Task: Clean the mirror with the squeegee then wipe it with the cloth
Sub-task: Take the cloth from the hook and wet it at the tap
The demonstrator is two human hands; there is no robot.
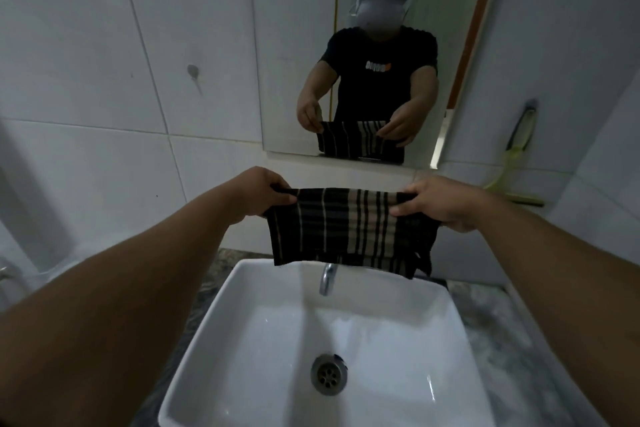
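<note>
Holding item 1, striped cloth (349, 229): dark w/ pale stripes, folded over, stretched flat btwn both your hands above the back of the basin, lower edge hanging just over the tap.

Left hand (263, 192): your grip closed on cloth's top left corner, thumb on top, fingers curled under.

Right hand (440, 203): your grip closed on cloth's top right corner, fingers spread over the fabric edge.

Item 2, squeegee (512, 170): pale green, dark handle end up, leaning vs. the tiled wall to the right of the mirror, blade end resting on the ledge. Well apart from both your hands, nothing touching it.

Item 3, mirror (374, 45): wall-mounted, straight ahead above the ledge; shows your reflection in a black T-shirt holding the cloth. Surface condition: can't tell at this res.

Item 4, white basin (450, 305): square, sits on a mottled stone desk (491, 319), directly below the cloth. Metal drain (328, 375) at centre, water sheen on the bowl.

Item 5, chrome tap (327, 279): at basin's back edge, spout pointing down, partly hidden behind cloth hem.

Surrounds: white wall tiles (104, 62) left of mirror.
</note>
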